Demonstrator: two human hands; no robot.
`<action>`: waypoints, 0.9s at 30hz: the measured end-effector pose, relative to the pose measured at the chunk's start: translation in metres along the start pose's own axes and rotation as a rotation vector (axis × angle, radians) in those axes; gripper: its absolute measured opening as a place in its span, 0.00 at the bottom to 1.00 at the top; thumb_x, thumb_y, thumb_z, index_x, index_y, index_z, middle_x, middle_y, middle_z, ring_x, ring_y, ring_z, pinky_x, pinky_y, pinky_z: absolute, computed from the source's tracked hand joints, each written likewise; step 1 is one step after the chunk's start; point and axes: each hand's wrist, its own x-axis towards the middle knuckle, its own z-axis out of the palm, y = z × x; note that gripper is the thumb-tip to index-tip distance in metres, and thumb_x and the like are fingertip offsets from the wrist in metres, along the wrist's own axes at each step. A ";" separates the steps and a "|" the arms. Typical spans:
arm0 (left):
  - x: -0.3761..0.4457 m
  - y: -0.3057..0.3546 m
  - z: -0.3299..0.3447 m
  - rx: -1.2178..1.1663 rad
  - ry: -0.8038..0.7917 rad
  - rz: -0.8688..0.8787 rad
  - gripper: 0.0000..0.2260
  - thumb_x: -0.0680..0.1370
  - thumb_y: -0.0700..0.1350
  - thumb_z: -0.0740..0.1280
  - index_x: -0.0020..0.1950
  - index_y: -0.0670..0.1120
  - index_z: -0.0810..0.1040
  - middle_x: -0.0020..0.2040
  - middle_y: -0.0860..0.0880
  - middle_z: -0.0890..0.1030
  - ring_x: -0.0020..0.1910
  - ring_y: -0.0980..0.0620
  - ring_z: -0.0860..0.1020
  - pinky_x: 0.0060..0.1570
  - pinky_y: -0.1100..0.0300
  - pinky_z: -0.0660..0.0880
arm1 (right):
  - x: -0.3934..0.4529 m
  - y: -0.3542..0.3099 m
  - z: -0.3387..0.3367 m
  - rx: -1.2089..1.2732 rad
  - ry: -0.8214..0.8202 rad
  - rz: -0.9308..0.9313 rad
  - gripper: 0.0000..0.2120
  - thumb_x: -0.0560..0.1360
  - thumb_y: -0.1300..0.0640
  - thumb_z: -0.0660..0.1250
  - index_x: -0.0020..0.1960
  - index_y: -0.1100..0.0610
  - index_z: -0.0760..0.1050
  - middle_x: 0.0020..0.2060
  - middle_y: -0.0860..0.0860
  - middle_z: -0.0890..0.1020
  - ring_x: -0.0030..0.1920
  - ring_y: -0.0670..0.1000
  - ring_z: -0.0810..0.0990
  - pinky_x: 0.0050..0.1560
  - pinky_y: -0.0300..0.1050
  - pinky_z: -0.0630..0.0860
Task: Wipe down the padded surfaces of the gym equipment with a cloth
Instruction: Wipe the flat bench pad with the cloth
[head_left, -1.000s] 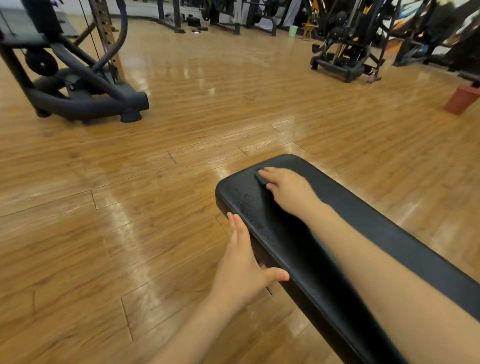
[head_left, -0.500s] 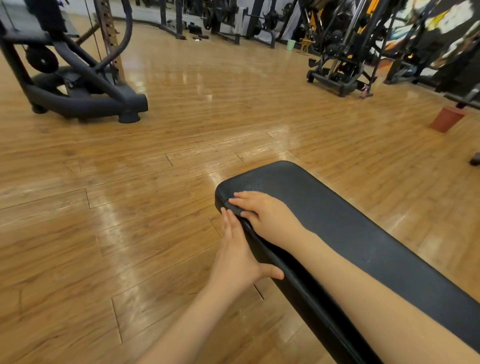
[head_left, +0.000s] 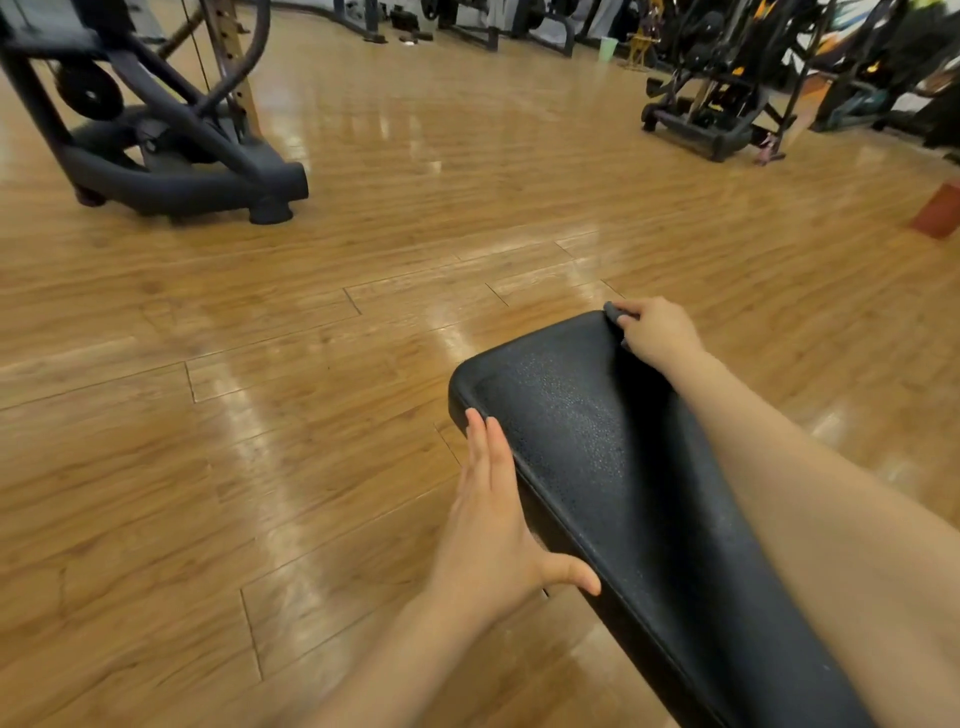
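The padded bench (head_left: 613, 467) is running from the centre of the frame down to the lower right, its rounded end pointing toward the middle of the wooden floor (head_left: 260, 415). Its black top is showing a fine speckle near the end, possibly moisture; this cannot be confirmed.

Left of the pad, the left hand (head_left: 493, 525) is lying flat against the pad's left side edge, fingers straight and pressed together, thumb spread out toward the top surface. It is gripping nothing; it is bracing the bench. Recommended practice: hold this brace firm so the pad is not shifting under wiping pressure.

At the pad's far right corner, right of centre in the frame, the right hand (head_left: 657, 332) is curling its fingers around a small dark cloth (head_left: 613, 313), which is touching the pad's edge. Only a small roll of the cloth is showing beyond the fingertips; how much is folded under the palm cannot be told.

Judgement: the step in hand is wiping the end section of the pad. To do it well:
1. Flatten the cloth under the palm so more fabric is contacting the pad.
2. Draw overlapping strokes across the full width, edge to edge.
3. Follow the rounded corner and the side seam, where grime is likely collecting.
4. Work progressively toward the lower right of the frame.
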 end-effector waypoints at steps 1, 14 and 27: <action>0.000 -0.001 0.000 0.003 0.000 0.004 0.66 0.56 0.64 0.77 0.55 0.57 0.16 0.59 0.60 0.15 0.70 0.56 0.25 0.75 0.54 0.41 | -0.002 -0.008 0.003 -0.031 0.005 -0.034 0.16 0.78 0.60 0.59 0.65 0.54 0.74 0.59 0.59 0.78 0.60 0.59 0.75 0.55 0.45 0.69; 0.006 -0.004 0.010 -0.109 0.085 0.035 0.69 0.53 0.61 0.80 0.61 0.55 0.18 0.66 0.53 0.19 0.70 0.56 0.24 0.75 0.54 0.40 | -0.107 -0.084 0.036 -0.006 -0.233 -0.758 0.16 0.78 0.62 0.59 0.64 0.52 0.75 0.66 0.47 0.73 0.67 0.47 0.67 0.62 0.30 0.56; -0.010 -0.016 -0.020 0.091 0.143 -0.026 0.61 0.64 0.58 0.77 0.70 0.48 0.26 0.68 0.53 0.26 0.70 0.57 0.30 0.75 0.55 0.42 | -0.176 -0.068 0.033 0.026 -0.097 -0.502 0.18 0.80 0.61 0.56 0.69 0.52 0.69 0.71 0.49 0.67 0.72 0.49 0.61 0.70 0.41 0.56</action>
